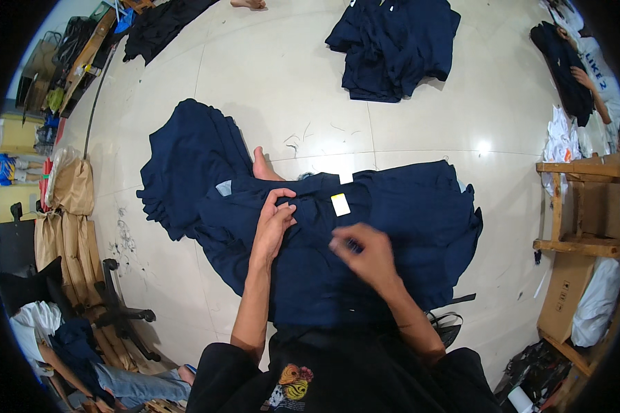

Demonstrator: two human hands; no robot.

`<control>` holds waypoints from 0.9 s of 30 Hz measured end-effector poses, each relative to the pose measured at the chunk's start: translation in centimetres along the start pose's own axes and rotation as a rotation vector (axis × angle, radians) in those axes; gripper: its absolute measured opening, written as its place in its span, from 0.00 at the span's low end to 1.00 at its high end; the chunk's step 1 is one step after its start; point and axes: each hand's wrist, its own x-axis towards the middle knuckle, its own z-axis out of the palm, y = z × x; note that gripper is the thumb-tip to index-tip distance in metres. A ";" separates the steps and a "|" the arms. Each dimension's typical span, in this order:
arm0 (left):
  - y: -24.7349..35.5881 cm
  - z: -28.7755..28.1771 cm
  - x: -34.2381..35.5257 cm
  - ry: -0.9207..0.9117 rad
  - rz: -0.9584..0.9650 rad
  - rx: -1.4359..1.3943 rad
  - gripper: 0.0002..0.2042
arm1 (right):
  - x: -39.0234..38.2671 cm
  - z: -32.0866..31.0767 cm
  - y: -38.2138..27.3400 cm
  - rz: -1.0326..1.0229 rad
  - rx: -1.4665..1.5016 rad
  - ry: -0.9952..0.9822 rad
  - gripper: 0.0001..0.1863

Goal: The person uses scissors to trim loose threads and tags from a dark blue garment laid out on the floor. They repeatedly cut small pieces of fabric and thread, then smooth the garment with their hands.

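Navy garments (410, 220) lie spread in a layered pile beneath both my hands, with a white-and-yellow tag (341, 204) near the top middle and another white label above it. My left hand (277, 217) is closed on the navy fabric left of the tags, fingers curled near the pile's upper edge. My right hand (365, 251), smeared by motion, is raised over the cloth below the tag, curled round a small dark object I cannot make out.
Another navy pile (393, 48) lies above. Two co-workers (599, 82) (83, 365) are at right and lower left. A wooden stool (551, 244) and cardboard box (561, 296) stand right; a chair base (120, 316) and paper rolls (72, 234) are left.
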 end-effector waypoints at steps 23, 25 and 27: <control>-10.6 -1.9 -14.3 0.429 0.593 1.093 0.20 | -15.3 -7.2 6.5 -0.124 -0.615 0.246 0.23; -11.1 -2.0 -13.7 0.446 0.672 1.096 0.23 | -15.1 -7.0 6.8 -0.063 -0.579 0.288 0.22; -11.4 -2.2 -13.3 0.428 0.727 1.125 0.23 | -14.9 -7.1 6.8 -0.097 -0.611 0.292 0.22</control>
